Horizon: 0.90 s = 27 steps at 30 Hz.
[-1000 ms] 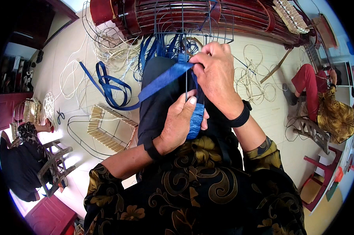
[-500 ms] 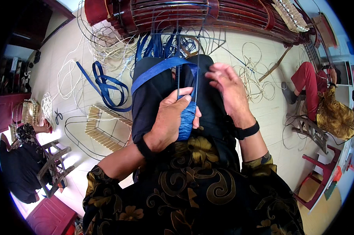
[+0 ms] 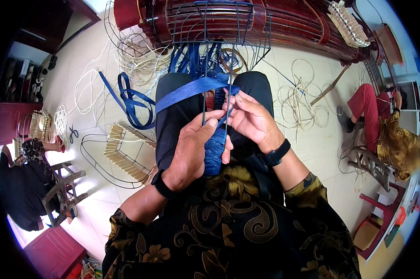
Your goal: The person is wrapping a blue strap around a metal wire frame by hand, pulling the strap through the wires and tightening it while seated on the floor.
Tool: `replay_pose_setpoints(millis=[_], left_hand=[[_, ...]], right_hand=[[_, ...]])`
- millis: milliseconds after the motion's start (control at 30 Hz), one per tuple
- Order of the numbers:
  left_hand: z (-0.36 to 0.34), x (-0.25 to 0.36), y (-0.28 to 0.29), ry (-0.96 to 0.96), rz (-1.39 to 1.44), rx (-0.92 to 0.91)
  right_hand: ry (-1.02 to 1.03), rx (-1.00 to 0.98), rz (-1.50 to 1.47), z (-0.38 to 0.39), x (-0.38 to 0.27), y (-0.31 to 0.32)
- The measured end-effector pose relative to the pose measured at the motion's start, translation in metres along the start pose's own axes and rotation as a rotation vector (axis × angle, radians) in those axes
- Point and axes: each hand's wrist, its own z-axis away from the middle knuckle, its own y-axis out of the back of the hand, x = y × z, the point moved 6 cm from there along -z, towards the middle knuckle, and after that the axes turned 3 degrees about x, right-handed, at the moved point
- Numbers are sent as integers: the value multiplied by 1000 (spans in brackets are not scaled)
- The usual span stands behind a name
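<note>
A black wire frame (image 3: 229,63) rises from my lap, its lower part wound tightly with blue strip (image 3: 214,156). My left hand (image 3: 189,149) is closed round that wound part, thumb on the near wire and fingertips showing on the far side. A loose length of flat blue ribbon (image 3: 184,95) crosses over my left thigh to the frame's two wires. My right hand (image 3: 255,120) pinches the ribbon's end beside the right-hand wire, thumb and forefinger together. Behind the ribbon, more blue winding shows between my knees, partly hidden.
Coiled blue ribbon (image 3: 126,104) lies on the floor at left, near a partly wrapped frame (image 3: 121,153) and scissors (image 3: 73,135). Pale cord (image 3: 298,100) is tangled at right. A dark red bench (image 3: 210,23) stands ahead. People sit on stools at both sides.
My right hand has come in from the right, from open and blurred to pinching the ribbon at the wire. The wire frame has shifted slightly left, still in my left hand.
</note>
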Motion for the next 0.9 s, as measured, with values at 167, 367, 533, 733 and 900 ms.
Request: replay_pose_setpoints(millis=[167, 367, 533, 733, 900], left_hand=[[10, 10, 5, -35, 19, 17], [15, 18, 15, -18, 58, 46], [14, 24, 26, -8, 122, 22], [10, 18, 24, -14, 44, 57], [9, 9, 1, -33, -41, -31]], right_hand=[[144, -145, -160, 19, -18, 3], [541, -358, -163, 104, -154, 27], [1324, 487, 198, 326, -292, 118], [946, 669, -117, 569, -375, 238], [931, 1626, 1998, 478, -373, 184]])
